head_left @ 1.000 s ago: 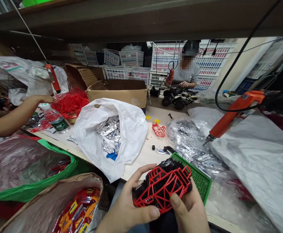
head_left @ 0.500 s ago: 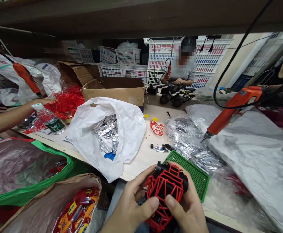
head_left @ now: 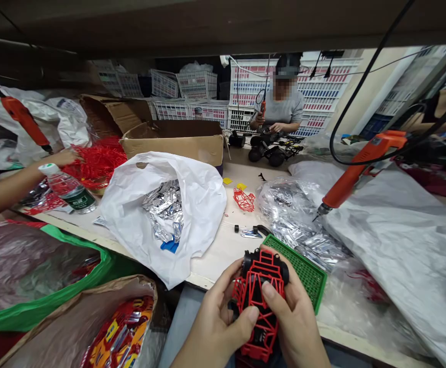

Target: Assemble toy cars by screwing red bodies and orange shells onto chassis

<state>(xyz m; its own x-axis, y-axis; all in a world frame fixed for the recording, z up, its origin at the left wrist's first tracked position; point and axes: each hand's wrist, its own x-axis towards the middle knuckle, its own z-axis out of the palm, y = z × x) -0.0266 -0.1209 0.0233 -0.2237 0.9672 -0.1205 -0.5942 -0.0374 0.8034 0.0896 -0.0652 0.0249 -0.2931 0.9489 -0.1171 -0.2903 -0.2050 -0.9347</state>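
A black toy car with a red lattice frame (head_left: pixel 263 301) is held between my two hands at the table's front edge. My left hand (head_left: pixel 225 317) grips its left side, thumb on the red bars. On the right side my right hand (head_left: pixel 297 312) wraps round it, its thumb resting on top of the frame. Black wheels show at the car's far end. Just beyond my right hand lies a green perforated tray (head_left: pixel 299 266). An orange electric screwdriver (head_left: pixel 355 176) hangs above the table to the right, its tip pointing down and left.
A white bag of silvery parts (head_left: pixel 207 204) sits left of centre, a cardboard box (head_left: pixel 177 145) behind it. Red frame (head_left: pixel 243 199) lies flat. Another person's arm (head_left: pixel 12 189) reaches in from the left beside a bottle (head_left: pixel 77 197). A person (head_left: pixel 284 107) sits opposite.
The toy car is turned more upright in view, and my thumbs have shifted on its red frame. The other person's arm at the left reaches farther over the red pieces. The view has shifted slightly.
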